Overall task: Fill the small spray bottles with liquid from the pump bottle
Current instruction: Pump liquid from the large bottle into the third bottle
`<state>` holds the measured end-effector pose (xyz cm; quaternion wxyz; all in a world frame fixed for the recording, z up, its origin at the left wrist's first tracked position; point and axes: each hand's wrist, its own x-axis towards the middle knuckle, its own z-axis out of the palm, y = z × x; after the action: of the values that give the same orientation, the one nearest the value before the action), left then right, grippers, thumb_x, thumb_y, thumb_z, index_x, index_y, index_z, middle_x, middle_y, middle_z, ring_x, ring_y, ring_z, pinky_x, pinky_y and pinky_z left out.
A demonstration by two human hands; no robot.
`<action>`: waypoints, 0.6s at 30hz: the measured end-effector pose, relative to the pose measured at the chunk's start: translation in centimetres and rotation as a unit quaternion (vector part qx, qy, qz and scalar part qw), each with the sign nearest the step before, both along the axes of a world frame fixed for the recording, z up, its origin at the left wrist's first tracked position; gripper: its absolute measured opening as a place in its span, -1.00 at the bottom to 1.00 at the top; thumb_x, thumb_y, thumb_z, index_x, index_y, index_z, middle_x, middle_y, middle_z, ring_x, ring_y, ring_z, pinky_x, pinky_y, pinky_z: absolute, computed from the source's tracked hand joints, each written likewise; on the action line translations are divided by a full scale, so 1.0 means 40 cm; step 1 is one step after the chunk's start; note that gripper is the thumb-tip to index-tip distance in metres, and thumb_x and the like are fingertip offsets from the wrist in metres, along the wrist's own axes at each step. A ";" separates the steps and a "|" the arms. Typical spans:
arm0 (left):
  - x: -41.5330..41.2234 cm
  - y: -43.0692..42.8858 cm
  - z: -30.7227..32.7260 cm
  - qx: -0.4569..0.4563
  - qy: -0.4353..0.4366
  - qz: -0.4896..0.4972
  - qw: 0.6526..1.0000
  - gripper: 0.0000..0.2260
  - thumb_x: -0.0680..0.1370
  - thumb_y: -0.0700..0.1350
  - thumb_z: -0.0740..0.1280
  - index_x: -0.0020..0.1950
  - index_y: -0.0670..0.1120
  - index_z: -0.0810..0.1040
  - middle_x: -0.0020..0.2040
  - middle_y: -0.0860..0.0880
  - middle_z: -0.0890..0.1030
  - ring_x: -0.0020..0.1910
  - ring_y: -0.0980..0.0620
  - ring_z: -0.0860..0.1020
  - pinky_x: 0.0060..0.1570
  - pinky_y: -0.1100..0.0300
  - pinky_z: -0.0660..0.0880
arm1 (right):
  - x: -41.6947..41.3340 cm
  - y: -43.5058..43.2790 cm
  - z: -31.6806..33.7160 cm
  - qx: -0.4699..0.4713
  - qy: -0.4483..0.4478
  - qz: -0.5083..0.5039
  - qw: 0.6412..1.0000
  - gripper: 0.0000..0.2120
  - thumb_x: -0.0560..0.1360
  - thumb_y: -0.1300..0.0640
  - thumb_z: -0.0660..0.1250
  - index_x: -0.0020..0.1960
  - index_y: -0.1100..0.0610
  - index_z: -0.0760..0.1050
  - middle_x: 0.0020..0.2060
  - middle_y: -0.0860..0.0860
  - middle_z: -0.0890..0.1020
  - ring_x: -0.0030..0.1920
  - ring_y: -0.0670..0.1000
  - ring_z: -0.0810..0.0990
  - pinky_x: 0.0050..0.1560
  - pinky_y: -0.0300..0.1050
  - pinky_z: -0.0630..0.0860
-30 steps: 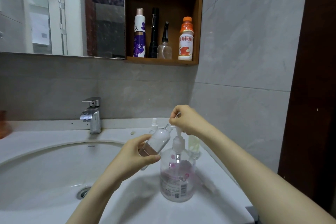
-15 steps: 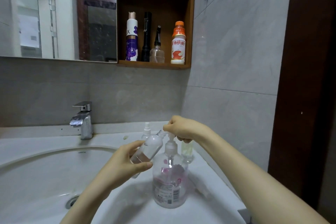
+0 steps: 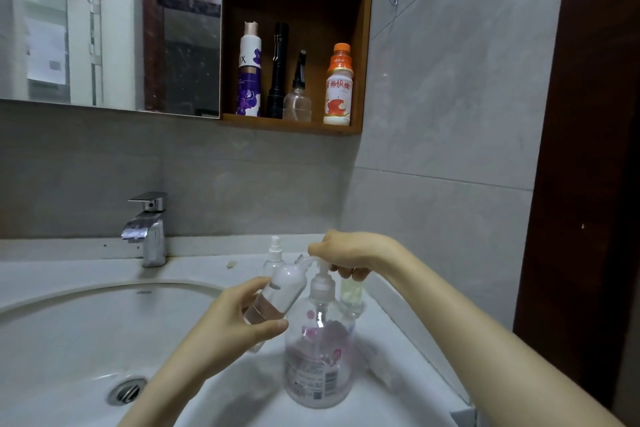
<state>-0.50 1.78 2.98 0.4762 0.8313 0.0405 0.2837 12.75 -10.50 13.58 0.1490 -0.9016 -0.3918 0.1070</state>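
white ceramic forms the surface and its wide basin, with a mirror and a wooden shelf of bottles on the grey tiled wall above. compared with half a second ago, the whole scene sits a little further left and lower in view, and the chrome faucet has slid left with it. the things on the surface keep their places relative to one another.

the clear pump bottle stands upright on the surface, just right of the basin. the right grip is curled over the pump head from above, slightly closer to the bottle's collar than before. the left grip is clamped round the lower body of the small spray bottle, thumb in front and fingers behind, as it was earlier. that bottle is tilted, with its base toward the person. its neck is raised up and to the right, meeting the tip of the pump spout just beside the right grip's knuckles.

a second spray bottle with a white top stands upright just behind the held one, partly hidden. a yellowish bottle stands behind the pump bottle, below the right grip. the drain sits low in the basin.
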 end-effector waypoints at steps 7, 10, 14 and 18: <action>-0.012 0.008 0.003 0.006 -0.006 0.000 1.000 -0.58 0.14 0.13 0.41 0.00 0.29 0.57 -0.07 -0.03 0.68 -0.03 -0.13 0.60 -0.06 -0.02 0.56 | 0.006 0.016 -0.016 0.022 0.050 0.000 0.999 -0.74 0.56 0.01 0.01 -0.05 0.18 0.34 -0.31 0.06 0.38 -0.40 0.02 0.27 -0.40 -0.18 0.27; -0.001 0.018 -0.012 0.005 0.001 0.004 1.000 -0.58 0.14 0.12 0.42 0.00 0.20 0.60 -0.07 -0.02 0.69 -0.01 -0.13 0.61 0.01 -0.07 0.54 | 0.008 0.011 -0.027 0.018 0.037 -0.008 0.999 -0.74 0.56 0.00 0.01 -0.03 0.19 0.31 -0.30 0.06 0.37 -0.40 0.02 0.26 -0.38 -0.16 0.26; 0.002 0.014 -0.021 0.001 0.011 0.011 1.000 -0.57 0.14 0.12 0.43 0.00 0.15 0.60 -0.07 -0.02 0.69 0.00 -0.12 0.61 0.03 -0.06 0.55 | 0.004 0.012 -0.016 -0.009 0.017 -0.007 1.000 -0.74 0.57 0.02 0.04 -0.18 0.17 0.28 -0.36 0.06 0.34 -0.43 0.01 0.24 -0.41 -0.17 0.24; -0.008 0.007 0.001 0.022 0.002 0.012 1.000 -0.57 0.13 0.13 0.40 0.00 0.29 0.56 -0.09 -0.03 0.68 -0.05 -0.09 0.61 -0.07 0.00 0.56 | -0.003 0.021 0.017 0.012 -0.020 0.006 1.000 -0.78 0.52 0.14 0.16 -0.29 0.14 0.28 -0.39 0.05 0.35 -0.45 0.00 0.24 -0.48 -0.21 0.22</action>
<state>-0.81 2.07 3.02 0.4541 0.8419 0.0451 0.2881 12.64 -9.66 14.26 0.1518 -0.8994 -0.4010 0.0852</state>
